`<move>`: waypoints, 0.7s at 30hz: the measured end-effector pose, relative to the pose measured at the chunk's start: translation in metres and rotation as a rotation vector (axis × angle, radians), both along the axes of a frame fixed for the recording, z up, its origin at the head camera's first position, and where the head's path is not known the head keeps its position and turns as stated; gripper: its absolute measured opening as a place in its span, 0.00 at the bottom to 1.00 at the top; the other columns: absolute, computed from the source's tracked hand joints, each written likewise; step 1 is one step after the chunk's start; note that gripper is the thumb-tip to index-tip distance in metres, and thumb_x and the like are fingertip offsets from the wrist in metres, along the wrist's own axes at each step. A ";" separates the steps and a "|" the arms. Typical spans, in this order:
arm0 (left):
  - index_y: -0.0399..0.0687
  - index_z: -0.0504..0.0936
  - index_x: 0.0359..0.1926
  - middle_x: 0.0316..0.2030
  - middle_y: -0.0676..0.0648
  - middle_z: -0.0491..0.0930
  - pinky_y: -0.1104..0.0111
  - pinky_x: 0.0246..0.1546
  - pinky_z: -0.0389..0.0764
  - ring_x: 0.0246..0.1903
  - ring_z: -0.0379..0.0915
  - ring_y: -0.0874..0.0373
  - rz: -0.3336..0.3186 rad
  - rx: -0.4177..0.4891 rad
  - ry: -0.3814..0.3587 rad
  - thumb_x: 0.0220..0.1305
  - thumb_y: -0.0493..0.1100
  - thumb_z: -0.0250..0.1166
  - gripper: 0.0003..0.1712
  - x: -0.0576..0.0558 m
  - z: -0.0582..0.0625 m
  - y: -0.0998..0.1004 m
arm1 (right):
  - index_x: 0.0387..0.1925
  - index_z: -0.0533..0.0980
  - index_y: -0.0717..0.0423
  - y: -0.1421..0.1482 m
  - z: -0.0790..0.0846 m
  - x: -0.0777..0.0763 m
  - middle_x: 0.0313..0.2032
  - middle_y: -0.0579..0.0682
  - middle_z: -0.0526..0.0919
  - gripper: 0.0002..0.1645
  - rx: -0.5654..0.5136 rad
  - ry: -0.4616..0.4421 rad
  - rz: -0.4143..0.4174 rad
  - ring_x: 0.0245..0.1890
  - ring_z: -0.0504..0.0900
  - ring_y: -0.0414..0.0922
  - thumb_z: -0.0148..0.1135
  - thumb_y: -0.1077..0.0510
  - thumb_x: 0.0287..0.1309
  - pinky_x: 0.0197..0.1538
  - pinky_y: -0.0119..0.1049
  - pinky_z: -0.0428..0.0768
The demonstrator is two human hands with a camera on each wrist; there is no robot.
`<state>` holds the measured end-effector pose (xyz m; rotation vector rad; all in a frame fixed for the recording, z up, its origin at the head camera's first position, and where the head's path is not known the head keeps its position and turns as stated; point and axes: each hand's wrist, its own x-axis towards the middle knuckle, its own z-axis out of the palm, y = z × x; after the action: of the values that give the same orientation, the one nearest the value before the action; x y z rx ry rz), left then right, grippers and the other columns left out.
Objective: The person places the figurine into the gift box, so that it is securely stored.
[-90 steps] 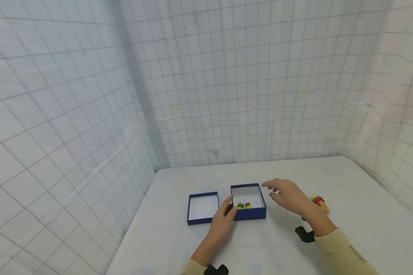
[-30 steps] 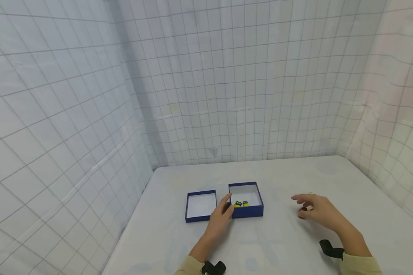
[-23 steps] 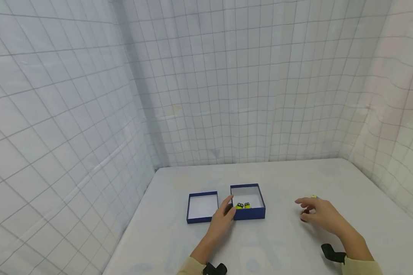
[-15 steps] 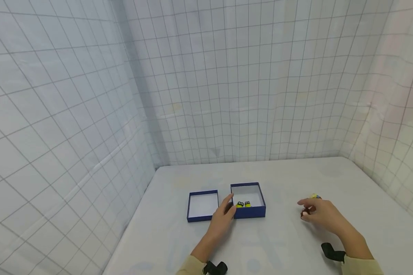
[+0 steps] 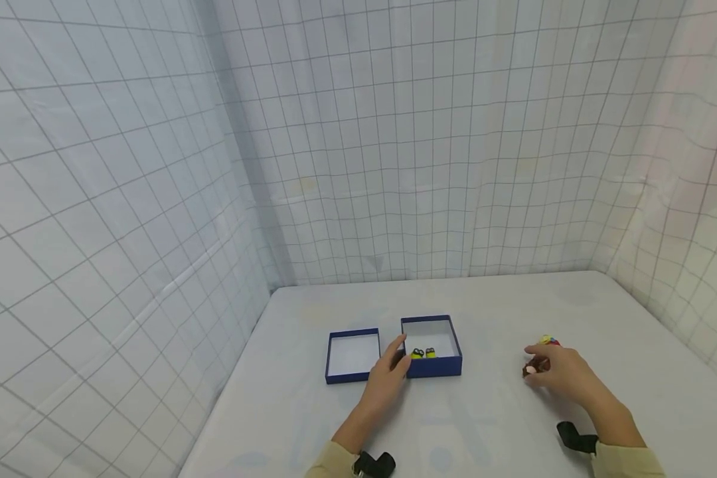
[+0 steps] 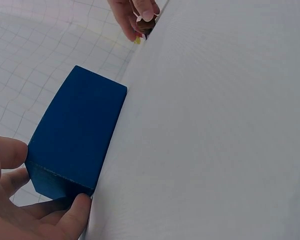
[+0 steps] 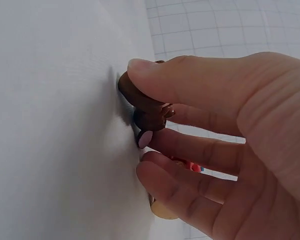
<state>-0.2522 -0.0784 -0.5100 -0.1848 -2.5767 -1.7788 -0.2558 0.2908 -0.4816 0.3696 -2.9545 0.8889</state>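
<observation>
My left hand [image 5: 386, 378] holds the left end of an open blue box [image 5: 433, 367] with a white inside. In the left wrist view its thumb and fingers bracket the end wall of the blue box [image 6: 77, 130]. Two small yellow figures with black-rimmed eyes [image 5: 431, 352] are inside, near the front wall. On the right, my right hand [image 5: 564, 376] pinches a small brown toy figure [image 5: 532, 368] with a pale patch. The right wrist view shows the thumb pressed on the brown figure [image 7: 140, 97], close against the table; the fingers partly hide it.
Left of the box lies a shallow blue-edged lid [image 5: 354, 355], white inside up. Behind my right hand, a yellow and red toy figure [image 5: 548, 340] is mostly covered. The white table [image 5: 472, 425] meets grid-patterned curtains [image 5: 370, 166] at the back and sides.
My right hand moved from beside the box to the brown figure, out to the right and nearer me. Lately it edged slightly right. My left hand stays at the box.
</observation>
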 end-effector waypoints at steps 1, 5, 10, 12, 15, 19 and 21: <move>0.72 0.63 0.75 0.72 0.45 0.66 0.44 0.68 0.63 0.72 0.59 0.43 0.000 -0.002 0.002 0.76 0.57 0.54 0.29 0.000 0.001 0.000 | 0.57 0.79 0.67 0.000 0.000 0.000 0.37 0.47 0.84 0.35 0.003 0.000 -0.007 0.37 0.80 0.44 0.79 0.54 0.49 0.39 0.45 0.79; 0.71 0.63 0.76 0.72 0.45 0.65 0.44 0.68 0.62 0.72 0.58 0.43 -0.004 -0.004 0.007 0.76 0.57 0.54 0.30 -0.001 0.003 0.000 | 0.52 0.81 0.67 0.000 0.000 -0.003 0.36 0.46 0.85 0.32 0.008 0.011 -0.023 0.36 0.81 0.44 0.79 0.53 0.48 0.39 0.45 0.79; 0.71 0.63 0.75 0.72 0.44 0.65 0.43 0.68 0.62 0.72 0.59 0.42 0.000 -0.010 -0.005 0.76 0.56 0.54 0.29 0.001 0.004 0.000 | 0.45 0.83 0.63 -0.001 -0.003 -0.004 0.32 0.44 0.83 0.25 -0.009 -0.005 -0.039 0.34 0.79 0.43 0.80 0.54 0.47 0.36 0.42 0.77; 0.70 0.63 0.75 0.71 0.43 0.66 0.43 0.67 0.63 0.71 0.60 0.41 0.004 -0.015 -0.003 0.77 0.55 0.55 0.29 0.002 0.004 0.000 | 0.44 0.83 0.62 -0.001 -0.005 -0.003 0.31 0.44 0.83 0.24 -0.019 -0.011 -0.045 0.33 0.79 0.42 0.80 0.55 0.46 0.36 0.41 0.76; 0.70 0.64 0.75 0.71 0.42 0.67 0.43 0.66 0.65 0.70 0.61 0.41 0.009 -0.023 0.008 0.77 0.54 0.55 0.29 0.003 0.003 0.000 | 0.43 0.83 0.62 -0.002 -0.007 -0.002 0.30 0.43 0.83 0.23 -0.016 0.003 -0.048 0.32 0.78 0.41 0.80 0.56 0.46 0.35 0.41 0.76; 0.69 0.64 0.75 0.70 0.42 0.68 0.44 0.65 0.67 0.69 0.63 0.42 0.007 -0.022 0.019 0.77 0.54 0.54 0.29 0.003 0.002 0.001 | 0.43 0.84 0.62 -0.004 -0.006 0.000 0.30 0.43 0.83 0.22 -0.001 0.033 -0.044 0.31 0.79 0.41 0.80 0.57 0.46 0.34 0.40 0.76; 0.67 0.63 0.76 0.70 0.42 0.68 0.44 0.65 0.68 0.69 0.63 0.42 0.002 -0.020 0.025 0.77 0.53 0.54 0.29 0.003 0.002 0.001 | 0.44 0.84 0.62 -0.005 -0.004 0.001 0.31 0.43 0.84 0.22 0.001 0.038 -0.039 0.31 0.79 0.41 0.79 0.57 0.46 0.34 0.41 0.77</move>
<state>-0.2493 -0.0776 -0.5078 -0.2034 -2.5779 -1.7396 -0.2546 0.2862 -0.4858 0.3238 -2.9167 0.8660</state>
